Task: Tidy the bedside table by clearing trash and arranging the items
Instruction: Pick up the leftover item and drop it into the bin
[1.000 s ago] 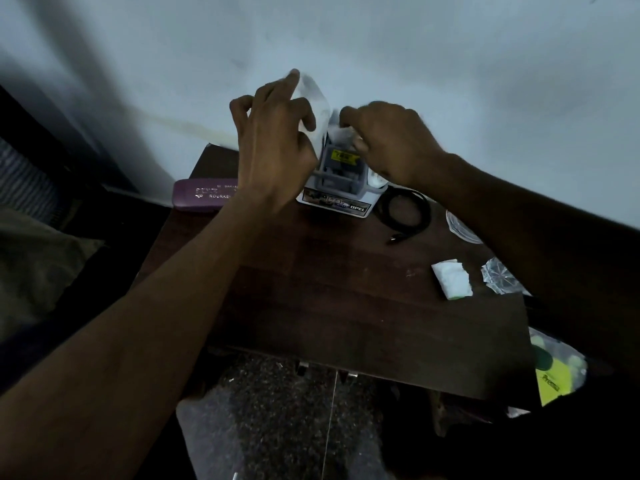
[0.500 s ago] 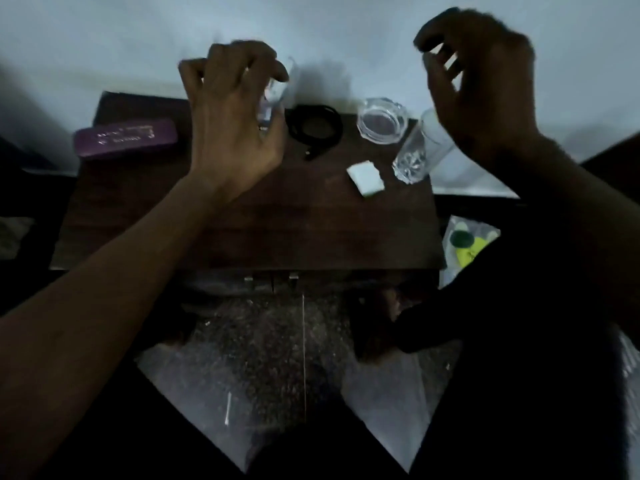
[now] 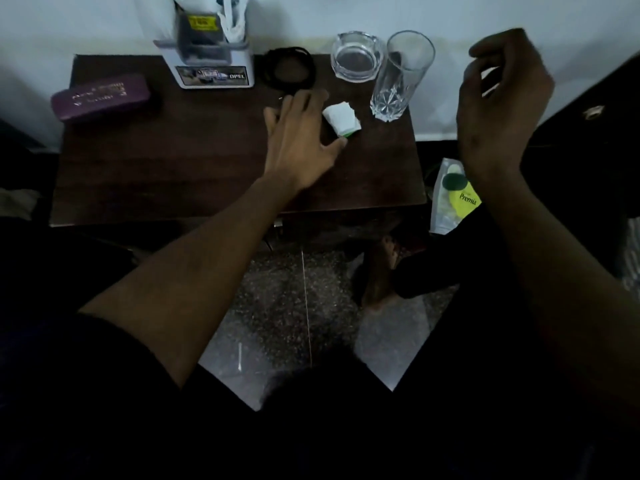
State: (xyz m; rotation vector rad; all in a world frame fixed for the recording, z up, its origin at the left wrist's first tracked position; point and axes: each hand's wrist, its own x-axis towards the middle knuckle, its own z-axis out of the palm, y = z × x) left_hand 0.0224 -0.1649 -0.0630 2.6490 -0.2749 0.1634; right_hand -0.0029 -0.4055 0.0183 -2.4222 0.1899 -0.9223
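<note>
On the dark wooden bedside table [image 3: 180, 161] a crumpled white paper scrap [image 3: 341, 119] with a green edge lies right of centre. My left hand [image 3: 299, 136] reaches over the table, fingers spread, its thumb touching the scrap's near edge and holding nothing. My right hand [image 3: 502, 98] hovers in the air beyond the table's right edge, fingers loosely curled and empty. At the back stand a white box [image 3: 211, 60] stuffed with a white plastic bag, a coiled black cable [image 3: 289, 69], a glass ashtray [image 3: 356, 57] and a tall drinking glass [image 3: 398, 77].
A purple glasses case [image 3: 100, 97] lies at the table's back left. A plastic bag with a yellow label [image 3: 453, 199] sits on the floor right of the table. My bare foot [image 3: 379, 271] rests on the speckled floor in front. A white wall is behind.
My left hand has let go of the white bag at the box and dropped down to the paper scrap. My right hand stays raised at the right. The view has tilted down.
</note>
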